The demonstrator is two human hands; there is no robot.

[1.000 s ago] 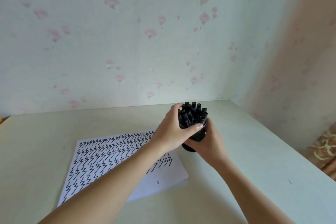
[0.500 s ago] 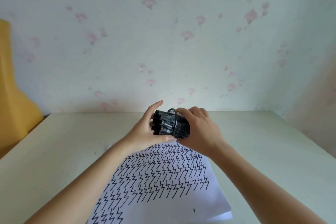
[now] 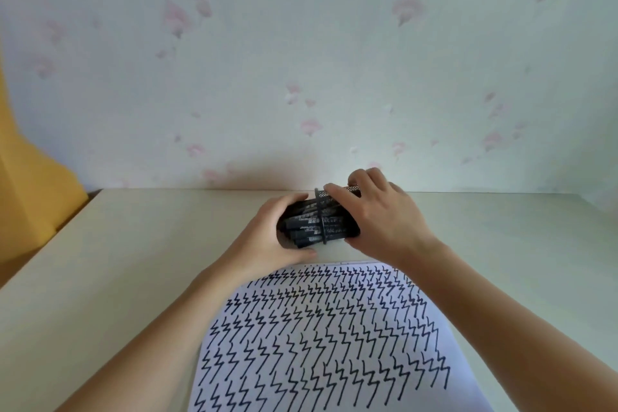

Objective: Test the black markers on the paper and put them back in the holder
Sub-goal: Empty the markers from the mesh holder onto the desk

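Observation:
A black mesh holder [image 3: 337,202] lies tipped on its side just beyond the paper, its mouth facing left. Several black markers [image 3: 306,227] stick out of it toward the left. My right hand [image 3: 384,221] grips the holder's body from above and the right. My left hand [image 3: 264,237] cups the marker ends and closes around them. The white paper [image 3: 334,338] lies in front of me, covered with rows of black zigzag test strokes.
The pale table [image 3: 117,278] stretches left and right of the paper. A wall with pink flower wallpaper [image 3: 301,77] stands right behind the table's far edge. A yellow object [image 3: 30,184] sits past the table's left edge.
The holder went from upright at the table's right to lying on its side at the centre behind the paper. Both hands stayed on it. My view swung left, so the paper is centred.

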